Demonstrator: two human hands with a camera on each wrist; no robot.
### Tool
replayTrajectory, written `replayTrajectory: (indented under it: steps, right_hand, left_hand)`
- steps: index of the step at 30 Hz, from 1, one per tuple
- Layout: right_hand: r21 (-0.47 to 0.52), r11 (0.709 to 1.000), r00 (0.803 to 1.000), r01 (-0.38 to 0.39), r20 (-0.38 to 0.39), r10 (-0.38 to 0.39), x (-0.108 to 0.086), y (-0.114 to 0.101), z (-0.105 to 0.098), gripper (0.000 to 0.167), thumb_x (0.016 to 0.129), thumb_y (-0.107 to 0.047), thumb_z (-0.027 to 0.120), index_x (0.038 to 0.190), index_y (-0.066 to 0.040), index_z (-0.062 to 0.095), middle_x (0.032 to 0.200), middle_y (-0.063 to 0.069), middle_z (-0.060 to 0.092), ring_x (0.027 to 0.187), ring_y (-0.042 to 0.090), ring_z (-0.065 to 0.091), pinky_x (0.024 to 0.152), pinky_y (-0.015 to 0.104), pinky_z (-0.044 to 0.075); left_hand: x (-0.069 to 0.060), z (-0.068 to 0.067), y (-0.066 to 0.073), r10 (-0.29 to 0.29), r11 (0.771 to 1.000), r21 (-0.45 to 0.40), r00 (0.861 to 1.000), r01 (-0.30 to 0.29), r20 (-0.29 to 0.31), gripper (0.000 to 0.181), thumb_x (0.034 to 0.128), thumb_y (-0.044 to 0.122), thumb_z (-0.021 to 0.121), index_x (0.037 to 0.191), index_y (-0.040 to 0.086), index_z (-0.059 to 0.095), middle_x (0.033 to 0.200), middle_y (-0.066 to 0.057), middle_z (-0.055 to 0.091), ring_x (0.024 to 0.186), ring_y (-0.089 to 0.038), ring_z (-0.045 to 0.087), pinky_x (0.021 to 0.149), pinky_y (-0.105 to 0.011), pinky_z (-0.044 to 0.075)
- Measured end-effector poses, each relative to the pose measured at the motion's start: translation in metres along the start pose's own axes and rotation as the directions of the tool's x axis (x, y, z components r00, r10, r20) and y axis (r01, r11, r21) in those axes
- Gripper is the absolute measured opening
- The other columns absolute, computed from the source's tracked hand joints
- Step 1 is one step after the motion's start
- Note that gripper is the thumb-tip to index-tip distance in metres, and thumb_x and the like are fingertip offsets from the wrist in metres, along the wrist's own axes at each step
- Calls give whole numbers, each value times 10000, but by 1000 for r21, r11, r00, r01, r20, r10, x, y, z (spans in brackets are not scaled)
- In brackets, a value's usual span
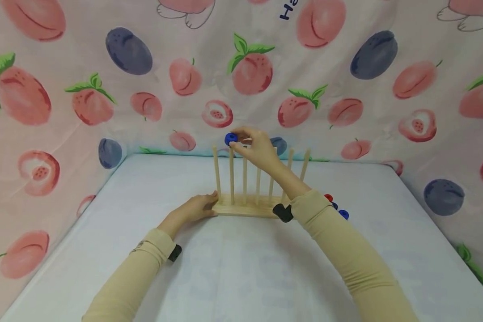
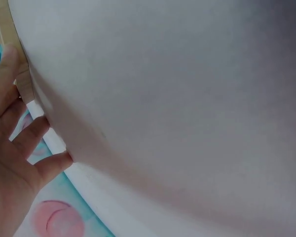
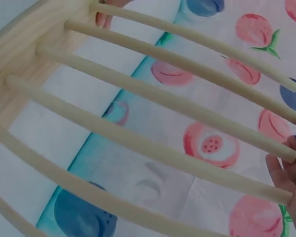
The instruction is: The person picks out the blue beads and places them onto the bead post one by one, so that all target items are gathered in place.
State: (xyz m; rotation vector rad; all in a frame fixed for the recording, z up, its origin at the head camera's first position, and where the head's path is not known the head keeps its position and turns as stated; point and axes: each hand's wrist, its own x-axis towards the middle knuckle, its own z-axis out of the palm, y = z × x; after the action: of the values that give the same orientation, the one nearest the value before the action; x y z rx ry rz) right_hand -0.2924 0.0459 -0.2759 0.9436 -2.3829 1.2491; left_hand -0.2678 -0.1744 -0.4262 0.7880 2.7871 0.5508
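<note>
Stand: a wooden stand (image 1: 245,209) is resting on the white table (image 1: 225,268), its row of seven pegs (image 1: 232,179) pointing upward.
Left hand: the left hand (image 1: 195,209) is gripping the stand's left end – the thumb is lying on the wood, the forefinger is reaching behind it, and the other fingers are spreading out past the end.
Right hand: the right hand (image 1: 257,147) is pinching a blue bead (image 1: 231,139) between thumb and fingertips, nearly closed, above the stand's left half.
Held bead: it is hovering at the tip of the stand's second peg from the left; whether it is touching that tip, I cannot tell.
Loose beads: a red bead (image 1: 328,197), a dark blue bead (image 1: 335,205) and a brighter blue bead (image 1: 344,214) are lying close together to the right of the stand, just beside the right sleeve (image 1: 338,241).
Wrists: a black wrist camera (image 1: 283,213) is showing at the right cuff, in front of the stand's right end – another is sitting at the left cuff.
Backdrop: a fruit-print cloth (image 1: 209,49) is hanging behind the stand.
</note>
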Motion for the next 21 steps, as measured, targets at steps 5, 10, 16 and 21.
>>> replayTrajectory:
  steps: [5,10,16,21]
  right_hand:
    - [10,1000,999,-14,53,13,0,-2,-4,318,861,-120,686,1139,23,622,1056,168,675,965,251,644,939,353,528]
    - [2,1000,997,-21,80,20,-1,0,-5,304,858,-131,692,1118,11,625,1048,155,679,961,245,647,925,363,535]
    - [-75,997,994,-21,107,29,-1,-1,-6,302,846,-146,707,1082,30,639,1004,160,687,921,241,653,864,332,549]
    - [-98,995,992,-21,118,33,-2,-2,-7,332,841,-163,715,1099,32,638,1029,168,680,955,252,647,886,330,540]
  left_hand:
    - [-1,0,-1,8,1000,19,1000,-8,-7,573,906,230,622,1372,-42,428,1472,-203,333,1314,-420,391,1110,-503,322]
    - [-1,1,-1,6,1000,11,1000,-6,9,582,914,247,611,1382,-38,414,1481,-206,314,1331,-420,365,1118,-507,306]
    - [0,1,1,-17,1000,21,999,16,27,598,916,273,608,1398,-13,401,1490,-189,312,1340,-412,356,1124,-503,301]
    - [1,0,2,-26,1000,-8,999,26,28,597,909,258,620,1392,-19,405,1488,-184,315,1349,-408,343,1131,-504,288]
